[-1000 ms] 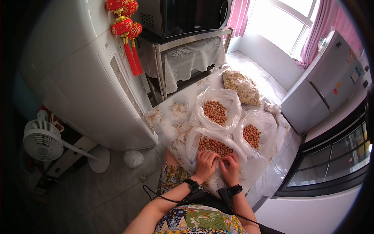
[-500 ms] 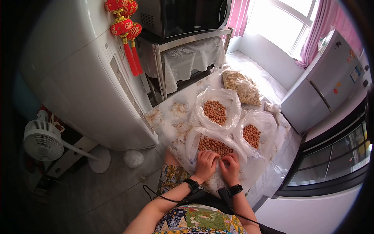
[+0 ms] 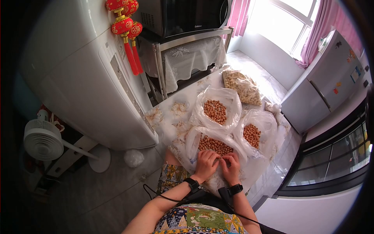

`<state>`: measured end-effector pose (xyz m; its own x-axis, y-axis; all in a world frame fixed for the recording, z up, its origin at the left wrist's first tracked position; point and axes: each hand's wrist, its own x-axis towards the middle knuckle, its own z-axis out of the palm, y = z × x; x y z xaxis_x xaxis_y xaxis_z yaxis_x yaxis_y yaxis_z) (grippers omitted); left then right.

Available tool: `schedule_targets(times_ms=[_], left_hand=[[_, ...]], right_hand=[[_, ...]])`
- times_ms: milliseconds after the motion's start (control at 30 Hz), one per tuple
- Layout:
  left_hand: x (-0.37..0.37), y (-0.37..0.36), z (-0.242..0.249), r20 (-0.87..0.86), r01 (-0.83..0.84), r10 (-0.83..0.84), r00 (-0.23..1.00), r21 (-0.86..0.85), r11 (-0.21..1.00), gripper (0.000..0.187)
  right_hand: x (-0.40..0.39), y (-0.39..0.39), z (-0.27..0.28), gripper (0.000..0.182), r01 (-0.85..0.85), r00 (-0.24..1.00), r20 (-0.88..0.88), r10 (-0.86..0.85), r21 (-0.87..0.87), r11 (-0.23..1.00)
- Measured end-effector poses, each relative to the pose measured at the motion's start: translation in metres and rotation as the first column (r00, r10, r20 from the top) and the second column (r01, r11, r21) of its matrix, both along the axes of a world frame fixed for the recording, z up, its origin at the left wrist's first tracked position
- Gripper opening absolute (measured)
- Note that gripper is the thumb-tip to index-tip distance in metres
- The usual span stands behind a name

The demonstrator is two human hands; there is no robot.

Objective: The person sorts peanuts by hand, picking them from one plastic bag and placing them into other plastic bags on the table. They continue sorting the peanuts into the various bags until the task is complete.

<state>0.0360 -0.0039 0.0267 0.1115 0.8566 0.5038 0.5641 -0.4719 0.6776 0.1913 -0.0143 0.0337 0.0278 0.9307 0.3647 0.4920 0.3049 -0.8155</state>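
Note:
My left hand and my right hand meet at the near edge of the front clear plastic bag, their fingers curled and fingertips together. Whatever lies between the fingertips is too small to make out. Reddish-brown shelled peanuts fill the bag just beyond my fingers. Behind it stands a second open plastic bag with peanuts. To the right, a third bag holds more peanuts.
A bag of pale, unshelled peanuts lies at the far end of the table. Beyond the table stands a metal rack with a microwave. A white appliance is at left, a fan on the floor side, a fridge at right.
Almost nothing differs. My fingers have shifted slightly at the front bag's edge, and the fingertips stay together. The bags have not moved.

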Motion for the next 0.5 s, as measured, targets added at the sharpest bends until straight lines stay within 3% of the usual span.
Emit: schedule_targets(times_ms=[500], left_hand=[[-0.0007,0.0002,-0.0009,0.001,0.015,-0.015,1.0,-0.009,1.0,0.025]], right_hand=[[0.0016,0.0008,-0.0014,0.008,-0.017,1.0,0.001,0.017,0.03,0.999]])
